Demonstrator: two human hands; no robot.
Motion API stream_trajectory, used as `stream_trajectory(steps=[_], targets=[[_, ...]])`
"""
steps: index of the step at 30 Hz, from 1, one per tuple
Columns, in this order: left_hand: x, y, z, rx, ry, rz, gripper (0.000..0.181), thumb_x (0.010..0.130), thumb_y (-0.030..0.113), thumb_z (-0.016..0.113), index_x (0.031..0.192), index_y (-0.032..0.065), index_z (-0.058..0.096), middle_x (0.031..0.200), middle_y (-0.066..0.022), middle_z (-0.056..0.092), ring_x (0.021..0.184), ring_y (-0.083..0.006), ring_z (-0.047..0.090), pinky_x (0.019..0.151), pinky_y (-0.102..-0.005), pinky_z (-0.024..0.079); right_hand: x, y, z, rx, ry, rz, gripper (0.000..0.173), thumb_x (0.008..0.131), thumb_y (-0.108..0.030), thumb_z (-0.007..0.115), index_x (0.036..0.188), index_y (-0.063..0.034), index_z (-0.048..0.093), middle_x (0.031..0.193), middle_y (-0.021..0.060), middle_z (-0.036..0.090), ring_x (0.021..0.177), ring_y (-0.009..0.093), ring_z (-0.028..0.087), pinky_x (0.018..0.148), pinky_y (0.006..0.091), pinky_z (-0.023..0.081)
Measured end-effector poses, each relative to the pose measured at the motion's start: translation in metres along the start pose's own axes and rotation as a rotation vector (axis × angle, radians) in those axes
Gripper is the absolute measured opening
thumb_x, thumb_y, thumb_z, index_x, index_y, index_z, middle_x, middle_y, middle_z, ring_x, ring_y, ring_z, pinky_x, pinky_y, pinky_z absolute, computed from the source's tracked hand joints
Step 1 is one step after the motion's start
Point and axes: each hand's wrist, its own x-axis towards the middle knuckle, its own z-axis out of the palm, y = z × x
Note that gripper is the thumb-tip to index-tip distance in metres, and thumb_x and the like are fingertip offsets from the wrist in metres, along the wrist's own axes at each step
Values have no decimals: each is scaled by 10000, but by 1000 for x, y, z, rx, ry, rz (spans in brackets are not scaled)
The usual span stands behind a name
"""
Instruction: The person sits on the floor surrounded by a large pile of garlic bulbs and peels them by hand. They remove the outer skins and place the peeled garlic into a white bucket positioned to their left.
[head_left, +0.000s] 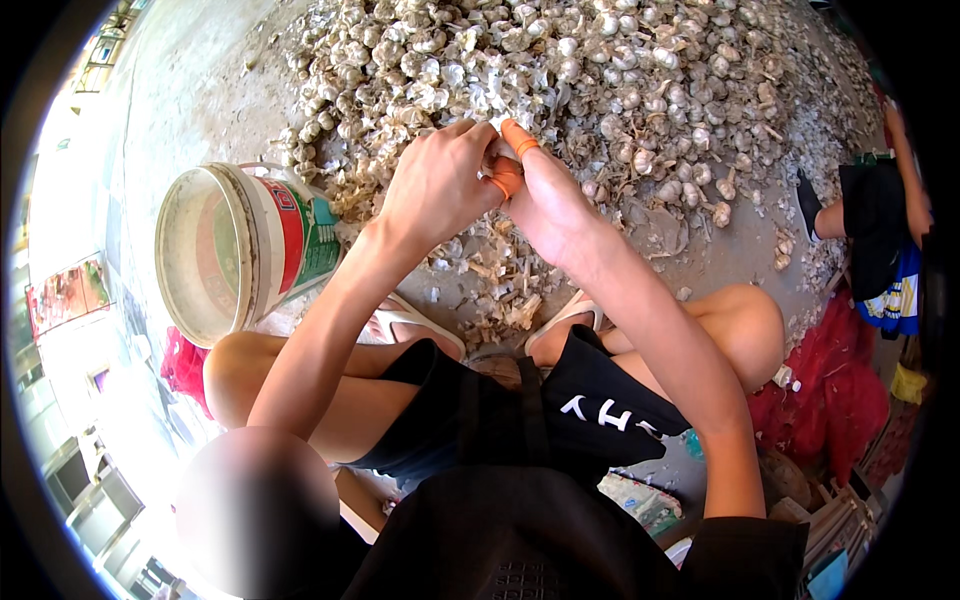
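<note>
My left hand (442, 176) and my right hand (551, 191) meet above the near edge of a large heap of garlic bulbs (675, 97). Between their fingers they hold a small pale garlic piece (506, 151), mostly hidden, so I cannot tell whether it is a whole bulb or a clove. Orange finger covers (527, 145) wrap digits where the hands come together. Loose white garlic skins (491, 86) lie just beyond the fingertips. Dry stems and peelings (499, 274) are scattered under the hands, between my sandalled feet.
A white plastic bucket (274, 240) with a red and green label stands left of my left forearm. Red mesh (829, 382) lies at the right, and more (186, 367) by my left knee. Another person's leg (830, 220) shows at the far right beside the heap.
</note>
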Motion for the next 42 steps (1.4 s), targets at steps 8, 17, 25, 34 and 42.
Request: stream_trajectory(steps=[8,17,25,34,42], targets=[[2,-6,4,-89,74,-8,270,784,116,747,1017,-13,701,899,-173,721,757,-301,717,715,-375,566,0,0,-5,-66,-40,-14,292,1108,-348,398,1136,-123,582,1010,-34,576,893,88,495,831,310,428],[7,-38,-5,-434,-69,-111,181,929,94,632,1028,-34,713,897,-115,739,773,-143,695,704,-293,556,1,-3,-4,32,-22,42,294,1064,-397,488,1080,-108,541,895,18,570,758,138,520,686,295,426],[6,-63,-25,161,190,-35,351,1002,256,609,1276,42,661,1321,-185,624,1224,-335,602,1041,-403,467,-3,-16,-2,122,-95,83,351,1019,-449,558,1045,-101,521,907,48,595,800,167,583,690,301,477],[0,-23,-35,-58,10,13,205,979,186,611,1049,9,686,735,-192,626,634,-300,615,616,-405,473,0,-17,-1,214,-25,48,367,1026,-405,578,1139,-60,523,1042,91,591,944,210,628,890,370,577],[-9,-12,-21,54,62,58,556,834,507,754,1117,48,617,773,-119,649,676,-293,637,626,-397,489,0,-16,-2,234,-148,94,451,1101,-436,341,1149,-43,556,1019,90,621,953,210,648,905,366,558]])
